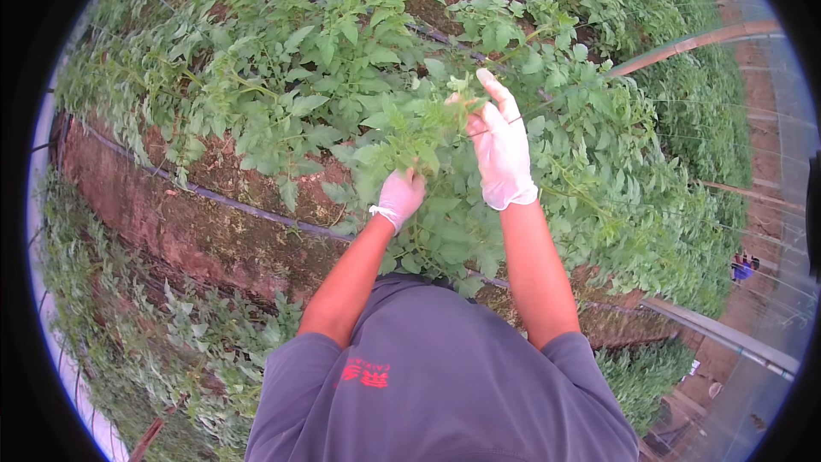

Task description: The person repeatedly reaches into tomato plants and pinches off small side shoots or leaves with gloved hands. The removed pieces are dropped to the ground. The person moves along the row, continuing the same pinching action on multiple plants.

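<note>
Leafy tomato plants (442,212) stand before me, close to my body. My left hand (403,196), in a thin white glove, has its fingers closed around a leafy shoot (401,131); leaves and blur hide the fingertips. Higher and to the right, my right hand (503,147) wears a similar glove. One of its fingers points up while others curl beside the pale shoot tip (460,86). A thin dark string (539,107) crosses this hand at the fingers. Whether those fingers grip the string or the shoot cannot be made out.
A dark drip hose (250,208) runs along the raised soil bed (192,224). At right, a curved pole (693,48) and a metal pipe (721,333) reach over the rows. Thin lines (686,101) stretch above the plants. A distant person (744,268) is by the path.
</note>
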